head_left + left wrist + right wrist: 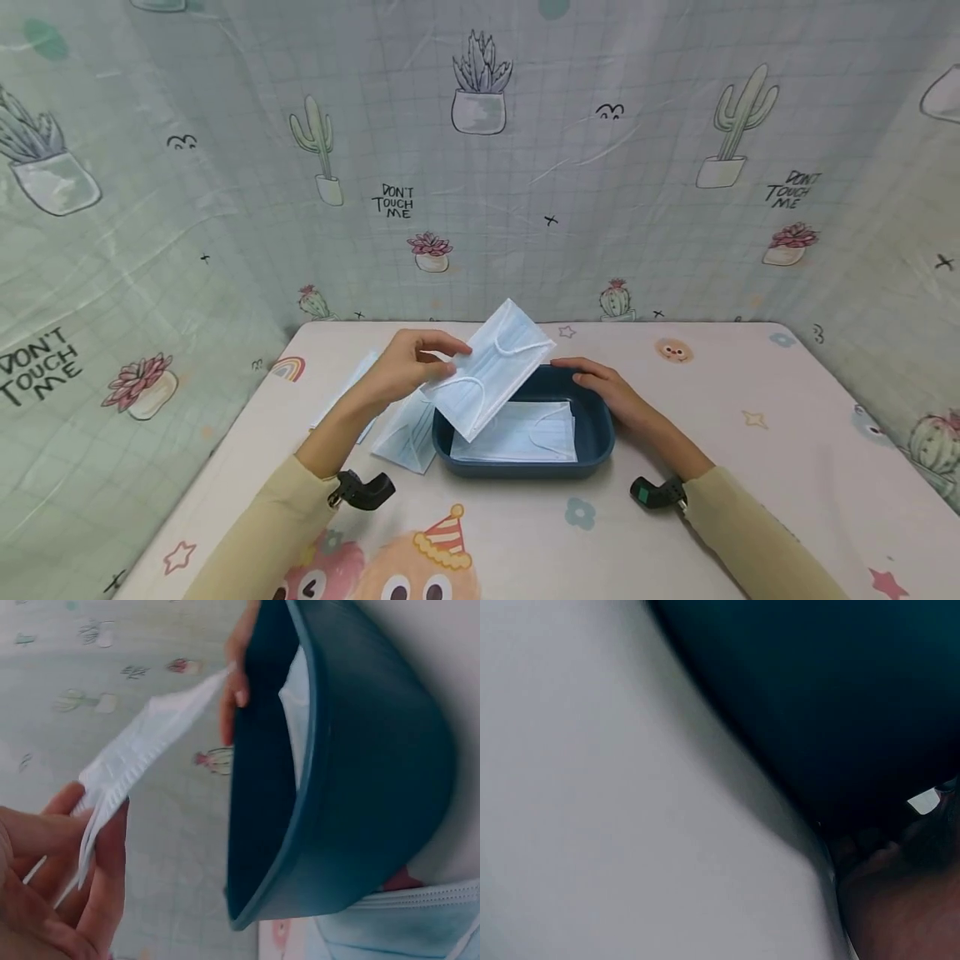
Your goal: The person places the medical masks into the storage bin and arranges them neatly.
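My left hand (447,358) pinches the edge of a light-blue face mask (491,367) and holds it tilted in the air over the left end of a dark blue tray (525,468). Several flat masks (517,437) lie inside the tray. My right hand (579,372) rests on the tray's far right rim, fingers laid over its edge. The left wrist view shows the held mask (142,754) between thumb and fingers of my left hand (90,847), the tray (375,787) side-on, and right fingertips (236,682) at its rim. The right wrist view shows only dark tray wall (817,697).
More blue masks (405,437) lie loose on the table left of the tray, under my left forearm. The table's patterned white cloth (750,467) reaches to a cactus-print curtain (525,167) that closes the back and both sides.
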Motion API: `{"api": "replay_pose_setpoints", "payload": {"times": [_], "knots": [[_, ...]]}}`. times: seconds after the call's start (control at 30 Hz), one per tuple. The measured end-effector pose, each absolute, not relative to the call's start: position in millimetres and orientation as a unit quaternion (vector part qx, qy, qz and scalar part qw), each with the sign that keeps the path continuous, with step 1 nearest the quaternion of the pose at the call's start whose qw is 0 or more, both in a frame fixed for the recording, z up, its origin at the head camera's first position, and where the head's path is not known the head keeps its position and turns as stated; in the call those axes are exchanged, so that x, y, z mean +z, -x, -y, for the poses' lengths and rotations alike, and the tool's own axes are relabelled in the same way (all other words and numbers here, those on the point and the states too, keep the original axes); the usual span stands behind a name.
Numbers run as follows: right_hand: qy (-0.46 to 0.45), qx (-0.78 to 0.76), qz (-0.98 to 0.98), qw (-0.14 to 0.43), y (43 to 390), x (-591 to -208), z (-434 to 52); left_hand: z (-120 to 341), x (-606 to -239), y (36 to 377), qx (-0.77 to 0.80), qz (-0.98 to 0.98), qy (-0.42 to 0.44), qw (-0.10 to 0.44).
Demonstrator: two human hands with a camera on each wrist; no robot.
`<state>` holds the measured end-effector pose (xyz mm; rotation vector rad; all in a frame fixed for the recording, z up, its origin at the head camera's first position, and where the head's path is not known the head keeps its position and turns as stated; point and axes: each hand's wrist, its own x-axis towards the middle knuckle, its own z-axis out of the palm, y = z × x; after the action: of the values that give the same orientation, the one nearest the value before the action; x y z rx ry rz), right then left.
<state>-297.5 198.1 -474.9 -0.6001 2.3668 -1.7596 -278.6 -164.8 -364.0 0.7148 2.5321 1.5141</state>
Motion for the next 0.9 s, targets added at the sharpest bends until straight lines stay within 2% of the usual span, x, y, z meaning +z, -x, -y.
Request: {"api": "replay_pose_setpoints", "payload": {"times": [0.3, 0.57, 0.7, 0.9], "knots": [[0.184, -0.58, -0.792, 0.05, 296, -476, -197, 131, -367, 307, 0.429, -0.813, -0.354, 0.175], [0.18, -0.59, -0.783, 0.087, 297, -474, -196, 105, -366, 320, 0.336, -0.806, -0.406, 0.27], [0.196, -0.587, -0.782, 0.076, 297, -475, -196, 97, -369, 326, 0.281, -0.819, -0.412, 0.285], [0.209, -0.58, -0.784, 0.066, 297, -473, -195, 93, -371, 328, 0.192, -0.851, -0.419, 0.253]]}}
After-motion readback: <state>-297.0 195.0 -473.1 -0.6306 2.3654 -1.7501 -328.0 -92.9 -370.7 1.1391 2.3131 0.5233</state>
